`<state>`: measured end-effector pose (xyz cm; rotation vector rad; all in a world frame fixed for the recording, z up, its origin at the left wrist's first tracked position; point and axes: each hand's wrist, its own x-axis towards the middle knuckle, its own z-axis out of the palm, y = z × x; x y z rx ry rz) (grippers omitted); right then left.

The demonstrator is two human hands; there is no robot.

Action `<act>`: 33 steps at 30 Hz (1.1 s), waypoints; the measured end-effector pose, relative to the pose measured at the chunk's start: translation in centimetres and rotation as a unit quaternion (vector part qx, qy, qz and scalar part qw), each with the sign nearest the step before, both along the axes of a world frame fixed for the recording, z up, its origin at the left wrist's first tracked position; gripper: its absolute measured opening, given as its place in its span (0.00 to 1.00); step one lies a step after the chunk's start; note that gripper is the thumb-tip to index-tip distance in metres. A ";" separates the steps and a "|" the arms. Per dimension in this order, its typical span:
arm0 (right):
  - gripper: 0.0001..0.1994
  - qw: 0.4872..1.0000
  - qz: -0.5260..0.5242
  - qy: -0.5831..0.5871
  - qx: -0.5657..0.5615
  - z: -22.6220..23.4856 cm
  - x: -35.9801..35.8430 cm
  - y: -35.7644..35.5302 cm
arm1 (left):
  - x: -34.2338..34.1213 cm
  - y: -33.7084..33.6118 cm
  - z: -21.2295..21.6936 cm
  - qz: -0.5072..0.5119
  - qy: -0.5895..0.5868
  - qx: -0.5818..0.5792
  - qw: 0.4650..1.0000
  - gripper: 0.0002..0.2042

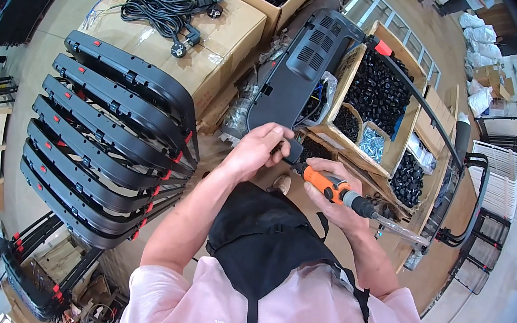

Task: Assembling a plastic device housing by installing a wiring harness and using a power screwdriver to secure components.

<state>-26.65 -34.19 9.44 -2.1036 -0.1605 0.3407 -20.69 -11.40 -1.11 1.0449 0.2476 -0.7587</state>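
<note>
A long black plastic housing (pixel 280 96) with vent slots lies in front of me, its near end by my hands. My left hand (pixel 261 150) is at that end, fingers curled and closed; what they pinch is hidden. A small dark block (pixel 292 152) sits beside those fingertips. In my right hand (pixel 340 198) is an orange and black power screwdriver (pixel 327 185), gripped around its body, with its front end pointing toward the dark block and the left fingers.
Right of the housing, a wooden bin (pixel 326 130) holds black plastic caps (pixel 379 89), silver screws (pixel 372 144) and black screws (pixel 346 124). Several similar black housings (pixel 97 170) stand stacked at left. Black power cables (pixel 164 12) lie on a cardboard box (pixel 226 59). A black frame tube (pixel 431 112) runs along the right.
</note>
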 end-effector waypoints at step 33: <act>0.26 0.987 0.015 -0.044 0.152 0.0 -0.2 1.2 | -8.3 -4.0 -1.3 0.301 0.264 -0.286 0.871 0.13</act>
